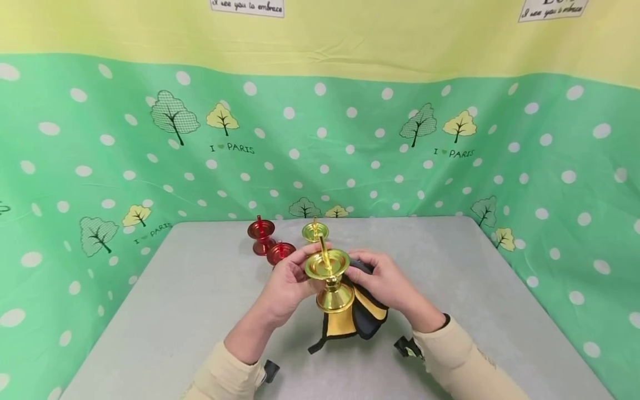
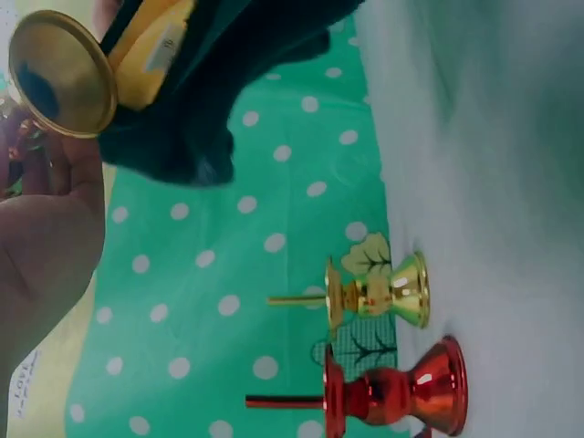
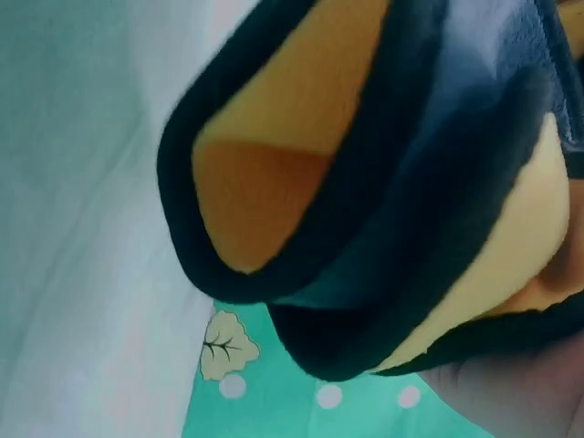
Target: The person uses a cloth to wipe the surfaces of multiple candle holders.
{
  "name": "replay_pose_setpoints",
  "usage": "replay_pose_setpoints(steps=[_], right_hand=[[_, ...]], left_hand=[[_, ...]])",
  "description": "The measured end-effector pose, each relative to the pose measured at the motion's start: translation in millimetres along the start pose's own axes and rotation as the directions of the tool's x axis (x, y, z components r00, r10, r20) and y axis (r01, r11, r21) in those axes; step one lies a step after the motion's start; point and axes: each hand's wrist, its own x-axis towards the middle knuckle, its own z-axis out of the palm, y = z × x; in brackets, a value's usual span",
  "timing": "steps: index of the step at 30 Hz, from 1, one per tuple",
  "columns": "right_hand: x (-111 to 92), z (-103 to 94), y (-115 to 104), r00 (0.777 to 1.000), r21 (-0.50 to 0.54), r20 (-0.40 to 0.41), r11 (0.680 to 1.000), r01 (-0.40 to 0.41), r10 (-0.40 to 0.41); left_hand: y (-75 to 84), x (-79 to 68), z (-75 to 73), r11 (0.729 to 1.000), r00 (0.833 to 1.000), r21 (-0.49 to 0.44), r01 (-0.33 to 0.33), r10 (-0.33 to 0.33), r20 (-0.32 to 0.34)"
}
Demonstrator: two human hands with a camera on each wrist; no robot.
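A shiny gold candle holder with a thin spike and a flared foot is held up over the table by my left hand, its fingers curled round the stem. In the left wrist view the underside of its round foot faces the camera. My right hand grips a black-and-yellow cloth with dark edging, bunched right beside the candle holder. The cloth fills much of the right wrist view and hangs in folds, with a short black strap at its lower corner.
Two red candle holders stand farther back on the grey table, left of centre. Another gold candle holder stands behind my hands. A green dotted curtain rises along the back and both sides.
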Motion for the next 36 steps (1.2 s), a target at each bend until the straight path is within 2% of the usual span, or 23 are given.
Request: replay_pose_setpoints(steps=[2, 5, 7, 9, 11, 13, 15, 16, 18, 20, 22, 24, 28, 30, 33, 36], right_hand=[[-3, -2.7, 0, 1.000, 0.009, -0.021, 1.000, -0.007, 0.007], [-8, -5.2, -1, 0.998, -0.044, -0.055, 0.998, 0.038, -0.041], [-12, -3.2, -3, 0.989, -0.123, -0.087, 0.987, 0.105, -0.117], [-15, 2.5, -6, 0.967, -0.216, -0.125, 0.958, 0.192, -0.222], [-19, 11.9, -9, 0.934, -0.301, -0.163, 0.918, 0.258, -0.316], [-22, 23.0, -13, 0.896, -0.390, -0.195, 0.870, 0.303, -0.400], [-25, 33.7, -15, 0.865, -0.451, -0.219, 0.833, 0.321, -0.451], [-27, 38.1, -16, 0.852, -0.475, -0.230, 0.818, 0.323, -0.470], [-28, 43.5, -17, 0.829, -0.518, -0.246, 0.791, 0.325, -0.502], [-28, 44.2, -17, 0.816, -0.532, -0.253, 0.779, 0.331, -0.519], [-26, 40.5, -15, 0.821, -0.529, -0.261, 0.786, 0.320, -0.509], [-22, 34.1, -12, 0.844, -0.486, -0.271, 0.823, 0.295, -0.462], [-17, 22.7, -5, 0.911, -0.330, -0.282, 0.922, 0.203, -0.302], [-17, 20.7, -4, 0.930, -0.273, -0.269, 0.946, 0.174, -0.249], [-17, 22.4, -4, 0.933, -0.252, -0.263, 0.951, 0.179, -0.245], [-18, 26.8, -6, 0.916, -0.268, -0.274, 0.938, 0.219, -0.292]], left_hand=[[0.3, 1.1, 1.0, 0.997, 0.997, 0.067, 0.026, -0.022, -0.067], [-0.4, 3.2, 3.3, 0.981, 0.985, 0.181, 0.070, -0.038, -0.171], [-1.7, 4.9, 6.1, 0.963, 0.972, 0.256, 0.085, -0.024, -0.235], [-3.5, 6.3, 9.9, 0.939, 0.954, 0.332, 0.086, 0.018, -0.298], [-5.3, 7.5, 14.0, 0.918, 0.927, 0.388, 0.082, 0.073, -0.368], [-7.6, 8.3, 17.4, 0.901, 0.887, 0.424, 0.094, 0.117, -0.446], [-9.1, 8.0, 20.2, 0.900, 0.849, 0.424, 0.103, 0.143, -0.508], [-9.6, 7.7, 21.1, 0.901, 0.835, 0.420, 0.106, 0.149, -0.530], [-9.9, 6.8, 21.9, 0.901, 0.821, 0.419, 0.110, 0.155, -0.549], [-9.4, 5.5, 21.5, 0.898, 0.825, 0.425, 0.111, 0.154, -0.543], [-8.2, 4.4, 19.8, 0.897, 0.846, 0.429, 0.105, 0.147, -0.513], [-7.5, 3.6, 17.3, 0.910, 0.873, 0.404, 0.096, 0.118, -0.473], [-8.7, 2.9, 14.3, 0.941, 0.929, 0.329, 0.077, 0.052, -0.366], [-9.7, 2.9, 14.6, 0.948, 0.949, 0.308, 0.078, 0.024, -0.315], [-10.6, 3.8, 16.0, 0.954, 0.964, 0.287, 0.089, -0.010, -0.267], [-11.6, 5.4, 17.5, 0.961, 0.964, 0.255, 0.106, -0.036, -0.265]])
